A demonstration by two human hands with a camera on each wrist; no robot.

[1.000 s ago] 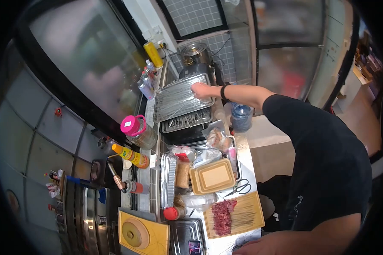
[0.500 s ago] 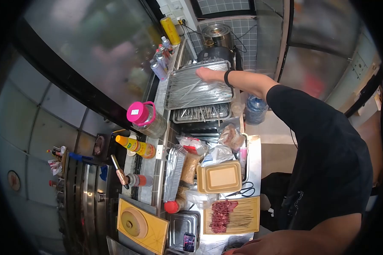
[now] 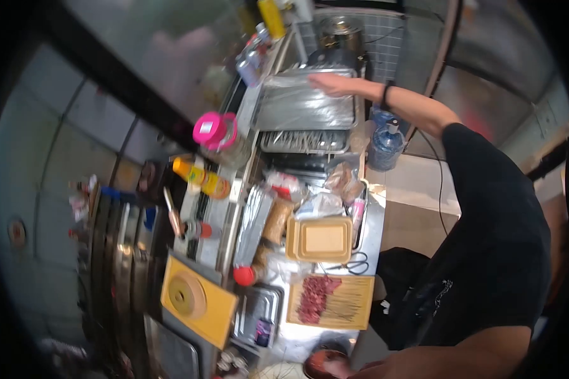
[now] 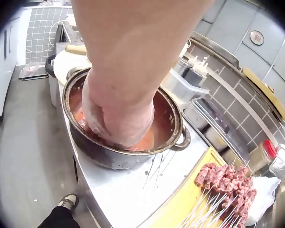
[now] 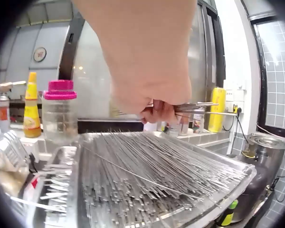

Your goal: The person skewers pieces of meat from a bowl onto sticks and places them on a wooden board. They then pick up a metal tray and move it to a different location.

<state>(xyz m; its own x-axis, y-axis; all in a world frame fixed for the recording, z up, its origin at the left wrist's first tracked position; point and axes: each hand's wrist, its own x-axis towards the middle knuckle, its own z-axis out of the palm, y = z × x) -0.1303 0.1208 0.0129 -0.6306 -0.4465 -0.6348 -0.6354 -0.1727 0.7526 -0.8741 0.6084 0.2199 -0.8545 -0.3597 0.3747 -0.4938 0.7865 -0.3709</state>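
Observation:
My right hand (image 5: 156, 111) grips a small bunch of thin metal skewers (image 5: 194, 107) above a metal tray (image 5: 247, 173). Many more metal skewers (image 5: 147, 175) lie heaped in that tray. In the left wrist view, my left hand (image 4: 121, 114), in a clear plastic glove, reaches down into a dark two-handled pot (image 4: 118, 160). Reddish wet food (image 4: 145, 141) shows around it; its fingers are hidden, so I cannot tell whether they hold anything. Beside the pot is a yellow cutting board (image 4: 166, 216) with dark red meat (image 4: 225, 183) on skewers.
A second tray of skewers (image 3: 305, 141) sits nearer than the heaped one. Tan food containers (image 3: 319, 240), black-handled scissors (image 3: 351, 263) and plastic bags lie mid-counter. Along the ledge stand a pink-lidded jar (image 3: 221, 136) and a yellow-capped bottle (image 3: 199, 177). A blue water jug (image 3: 385, 148) stands to the right.
My right hand has moved toward the far edge of the skewer tray. The head view has shifted, bringing the pot and my left hand into sight at the bottom.

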